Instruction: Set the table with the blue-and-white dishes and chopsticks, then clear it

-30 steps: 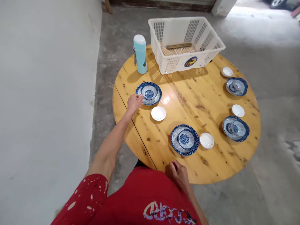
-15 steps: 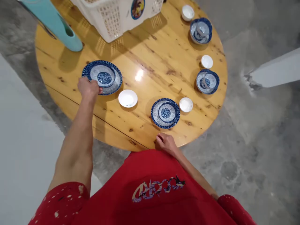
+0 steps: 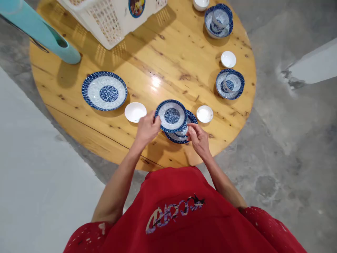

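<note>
One bowl (image 3: 172, 116), rim (image 3: 171, 101) in left fingers (image 3: 157, 122)

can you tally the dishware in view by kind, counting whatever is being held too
Small white bowls: 4
Wide blue-and-white dishes: 4
Smaller blue-and-white bowls, one in the left hand: 4
Total: 12

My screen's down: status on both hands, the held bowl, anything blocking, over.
Left hand gripping rim of blue-and-white bowl. Right hand beside it, contact unclear. Bowl partly hides blue-rimmed plate; nothing visibly blocking.
</note>
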